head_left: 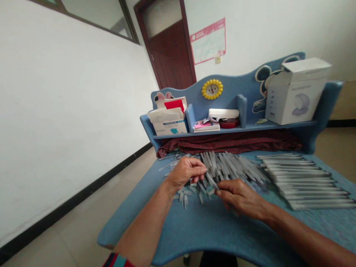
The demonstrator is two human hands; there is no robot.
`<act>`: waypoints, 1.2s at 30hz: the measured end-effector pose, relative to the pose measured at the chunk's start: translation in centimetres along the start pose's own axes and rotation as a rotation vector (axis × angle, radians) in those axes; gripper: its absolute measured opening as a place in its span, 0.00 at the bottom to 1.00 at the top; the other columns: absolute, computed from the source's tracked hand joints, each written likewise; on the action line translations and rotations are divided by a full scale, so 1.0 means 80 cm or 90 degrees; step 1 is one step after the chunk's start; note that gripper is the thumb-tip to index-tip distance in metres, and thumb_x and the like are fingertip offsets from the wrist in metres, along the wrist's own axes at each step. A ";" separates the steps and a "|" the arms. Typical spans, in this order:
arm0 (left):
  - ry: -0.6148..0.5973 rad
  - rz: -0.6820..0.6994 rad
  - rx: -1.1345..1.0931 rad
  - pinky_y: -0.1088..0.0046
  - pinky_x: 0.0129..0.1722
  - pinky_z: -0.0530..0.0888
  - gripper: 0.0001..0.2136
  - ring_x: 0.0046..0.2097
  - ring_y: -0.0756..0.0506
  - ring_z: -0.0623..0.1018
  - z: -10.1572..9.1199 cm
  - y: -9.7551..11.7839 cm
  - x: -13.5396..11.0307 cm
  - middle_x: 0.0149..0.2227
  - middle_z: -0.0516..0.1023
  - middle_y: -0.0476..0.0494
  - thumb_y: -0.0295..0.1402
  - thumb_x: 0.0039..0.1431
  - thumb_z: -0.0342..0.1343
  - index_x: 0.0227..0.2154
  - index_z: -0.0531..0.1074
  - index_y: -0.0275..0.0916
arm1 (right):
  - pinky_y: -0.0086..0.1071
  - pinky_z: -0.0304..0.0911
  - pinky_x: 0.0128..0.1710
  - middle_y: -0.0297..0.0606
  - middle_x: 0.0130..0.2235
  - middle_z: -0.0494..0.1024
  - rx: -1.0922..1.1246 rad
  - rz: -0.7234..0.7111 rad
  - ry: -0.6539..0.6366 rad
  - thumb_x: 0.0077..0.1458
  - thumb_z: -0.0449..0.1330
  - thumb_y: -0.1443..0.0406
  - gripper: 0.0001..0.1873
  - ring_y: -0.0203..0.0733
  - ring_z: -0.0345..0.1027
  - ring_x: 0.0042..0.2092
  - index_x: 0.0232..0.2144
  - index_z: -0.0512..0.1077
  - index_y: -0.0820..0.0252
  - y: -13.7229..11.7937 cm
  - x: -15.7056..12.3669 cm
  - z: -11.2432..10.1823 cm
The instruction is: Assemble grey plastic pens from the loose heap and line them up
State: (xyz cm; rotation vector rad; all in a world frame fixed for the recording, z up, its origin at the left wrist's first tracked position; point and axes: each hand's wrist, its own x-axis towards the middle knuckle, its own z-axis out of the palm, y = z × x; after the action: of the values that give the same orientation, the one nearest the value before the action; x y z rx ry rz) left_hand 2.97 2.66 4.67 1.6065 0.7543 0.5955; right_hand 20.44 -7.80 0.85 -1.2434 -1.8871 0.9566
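My left hand [187, 173] is closed in a pinch on the upper end of a thin translucent plastic tube [211, 181]. My right hand [239, 197] grips the lower end of the same tube, which slants between the two hands. Just behind them, a heap of similar translucent tubes [232, 165] lies on the blue desk [200, 230]. Shorter translucent pieces [185, 197] are scattered under and beside my left hand. To the right, long slim sticks with dark ends [308, 181] lie side by side in a neat stack, a little blurred.
A folded dark red checked cloth [230, 142] lies along the back, under the blue shelf [250, 126]. On that shelf stand a white box [296, 94], a mask box [169, 124], papers [206, 127] and a red round case [229, 123]. A yellow flower-shaped clock [212, 89] is on the backboard.
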 end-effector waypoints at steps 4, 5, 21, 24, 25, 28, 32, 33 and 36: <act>-0.021 0.007 -0.029 0.82 0.16 0.63 0.13 0.17 0.55 0.69 0.000 0.001 0.000 0.20 0.75 0.46 0.33 0.41 0.63 0.30 0.73 0.30 | 0.25 0.48 0.21 0.28 0.19 0.58 0.012 0.002 -0.003 0.56 0.47 0.63 0.15 0.30 0.54 0.22 0.19 0.58 0.60 0.001 0.001 0.001; -0.021 0.010 -0.032 0.82 0.16 0.63 0.14 0.17 0.55 0.69 0.000 0.000 0.000 0.21 0.76 0.45 0.34 0.42 0.63 0.32 0.73 0.30 | 0.25 0.48 0.21 0.28 0.19 0.58 0.013 0.003 0.000 0.56 0.47 0.63 0.14 0.29 0.54 0.22 0.19 0.58 0.60 0.002 0.001 0.001; 0.006 0.010 0.001 0.82 0.16 0.62 0.14 0.17 0.55 0.68 0.001 0.000 0.002 0.20 0.74 0.48 0.35 0.41 0.63 0.30 0.73 0.31 | 0.24 0.46 0.20 0.27 0.19 0.58 0.006 0.012 0.007 0.56 0.47 0.64 0.14 0.29 0.53 0.21 0.19 0.57 0.60 0.005 0.003 0.003; 0.023 0.013 0.039 0.83 0.14 0.59 0.14 0.15 0.57 0.65 0.001 0.001 0.003 0.18 0.73 0.48 0.40 0.45 0.60 0.25 0.72 0.31 | 0.24 0.47 0.20 0.27 0.19 0.56 0.008 0.016 0.015 0.56 0.47 0.64 0.14 0.29 0.52 0.21 0.19 0.56 0.59 0.006 0.003 0.003; 0.026 0.010 0.058 0.83 0.14 0.57 0.14 0.14 0.58 0.64 0.001 0.001 0.003 0.17 0.72 0.48 0.41 0.47 0.59 0.22 0.71 0.31 | 0.24 0.47 0.20 0.27 0.19 0.56 0.003 0.014 0.018 0.55 0.48 0.63 0.14 0.29 0.52 0.21 0.19 0.56 0.59 0.006 0.003 0.002; 0.022 0.001 0.097 0.83 0.12 0.54 0.15 0.13 0.59 0.61 0.002 0.002 0.002 0.15 0.69 0.50 0.40 0.47 0.59 0.18 0.68 0.32 | 0.24 0.47 0.20 0.27 0.19 0.57 -0.005 0.012 0.015 0.55 0.47 0.63 0.14 0.30 0.53 0.22 0.19 0.56 0.59 0.005 0.002 0.002; 0.012 0.013 0.087 0.83 0.13 0.55 0.12 0.14 0.58 0.62 0.003 0.004 -0.002 0.16 0.71 0.50 0.37 0.45 0.60 0.21 0.70 0.31 | 0.24 0.48 0.19 0.28 0.18 0.59 0.017 0.020 -0.003 0.56 0.47 0.63 0.15 0.29 0.54 0.20 0.19 0.57 0.59 0.003 0.001 0.001; 0.005 0.015 0.078 0.83 0.13 0.57 0.11 0.14 0.58 0.63 0.002 0.004 -0.002 0.17 0.72 0.49 0.36 0.44 0.61 0.22 0.71 0.31 | 0.24 0.48 0.19 0.28 0.18 0.59 0.022 0.021 -0.007 0.56 0.47 0.62 0.15 0.29 0.54 0.20 0.19 0.57 0.59 0.003 0.002 0.002; -0.021 0.013 0.048 0.82 0.16 0.61 0.12 0.17 0.56 0.67 0.001 0.004 -0.003 0.20 0.74 0.47 0.35 0.43 0.62 0.28 0.73 0.31 | 0.24 0.49 0.19 0.28 0.18 0.60 0.036 0.025 -0.012 0.56 0.46 0.62 0.15 0.30 0.55 0.20 0.19 0.57 0.59 0.004 0.003 0.002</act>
State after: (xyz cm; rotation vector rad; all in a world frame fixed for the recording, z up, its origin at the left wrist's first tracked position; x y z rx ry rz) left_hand 2.91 2.40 4.99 1.6905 0.7439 0.5589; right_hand 20.38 -7.56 0.55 -1.2472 -1.8434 1.0389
